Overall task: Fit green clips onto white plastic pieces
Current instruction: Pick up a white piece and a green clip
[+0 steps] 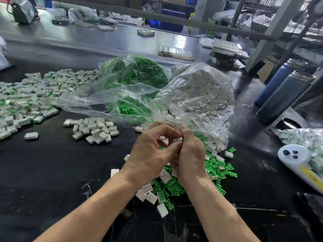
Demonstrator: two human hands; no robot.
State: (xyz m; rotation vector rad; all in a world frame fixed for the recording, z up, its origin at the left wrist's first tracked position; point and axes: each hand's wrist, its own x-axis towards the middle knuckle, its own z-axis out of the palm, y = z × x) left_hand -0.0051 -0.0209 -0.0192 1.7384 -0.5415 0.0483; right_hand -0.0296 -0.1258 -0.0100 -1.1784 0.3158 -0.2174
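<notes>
My left hand (150, 151) and right hand (190, 152) meet, fingers curled, pinching one white plastic piece (177, 139) between them above the loose green clips (216, 169) on the bench (52, 172).

I work at a black table (52, 172) in a cluttered workshop; a grey metal frame (174, 20) crosses above it, glare shines off the far tabletop, and blue crates (167, 23) sit on shelves behind.
</notes>
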